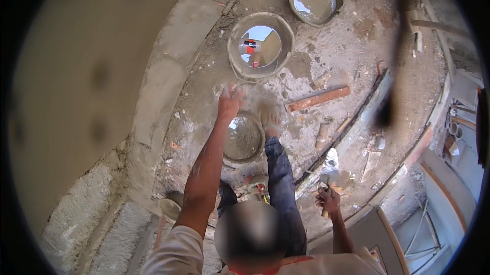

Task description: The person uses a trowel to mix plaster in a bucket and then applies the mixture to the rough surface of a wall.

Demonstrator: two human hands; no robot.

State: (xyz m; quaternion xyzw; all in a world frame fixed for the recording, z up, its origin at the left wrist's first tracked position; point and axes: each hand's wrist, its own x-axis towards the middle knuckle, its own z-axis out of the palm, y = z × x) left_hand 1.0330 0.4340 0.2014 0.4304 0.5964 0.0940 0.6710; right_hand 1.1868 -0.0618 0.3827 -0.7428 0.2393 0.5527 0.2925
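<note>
Clamped in right hand [328,201], toward floor's [357,50] lower-right edge: trowel [329,174], blade pointing away. Extended just beside near rim of water-filled bucket [288,37], toward floor's left edge: left hand [232,99], fingers slightly apart. Just below: mortar bucket [262,134], wet-surfaced.

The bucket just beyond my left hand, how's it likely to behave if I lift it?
The bucket is probably heavy, since liquid spreads across most of its inside. It could slosh or spill if tilted, as its top is open.
</note>
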